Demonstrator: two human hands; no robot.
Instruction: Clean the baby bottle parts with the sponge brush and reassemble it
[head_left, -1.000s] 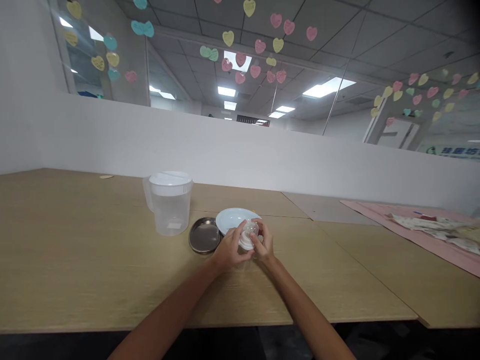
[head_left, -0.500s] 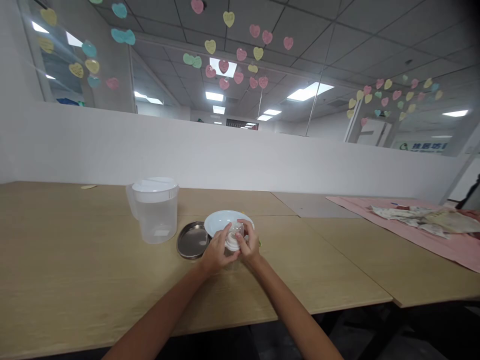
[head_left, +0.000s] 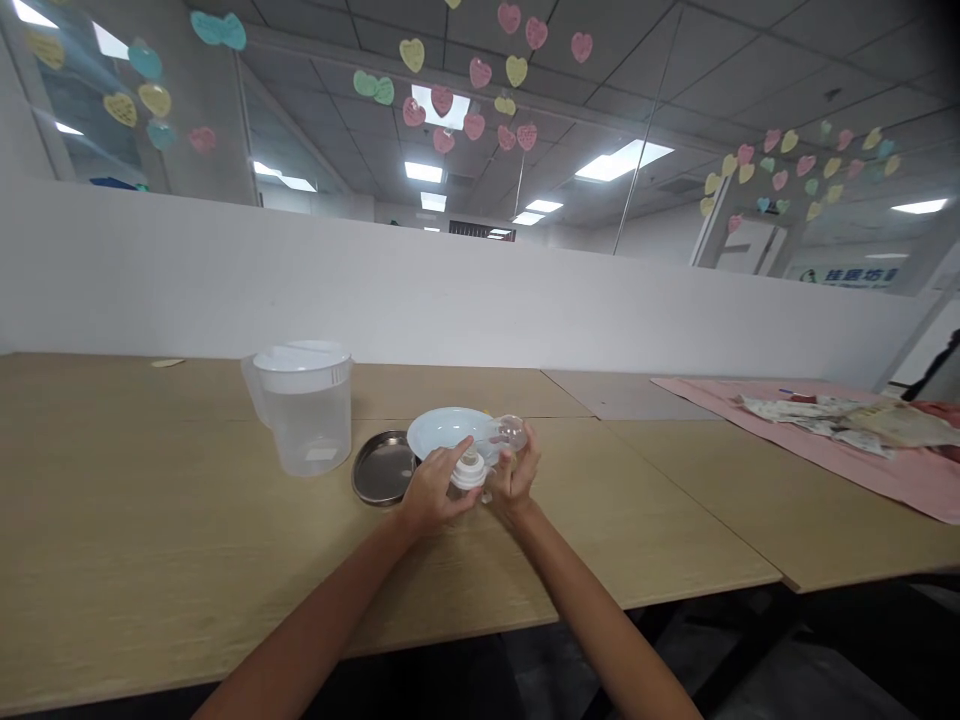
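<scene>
My left hand (head_left: 429, 494) grips a small baby bottle (head_left: 469, 472) by its white collar, just above the wooden table (head_left: 150, 540). My right hand (head_left: 517, 472) holds a clear dome cap (head_left: 511, 434) lifted off to the right of the bottle top. Both hands are close together in front of a white plate (head_left: 444, 432). The bottle's body is mostly hidden by my fingers.
A clear plastic jug (head_left: 304, 406) with a white lid stands at the left. A round metal lid (head_left: 382, 468) lies between jug and plate. A pink cloth (head_left: 885, 470) with paper packets covers the table at the far right. A white partition runs behind.
The clear cap has come off the bottle and moved up and right in my right hand. My left hand keeps the bottle.
</scene>
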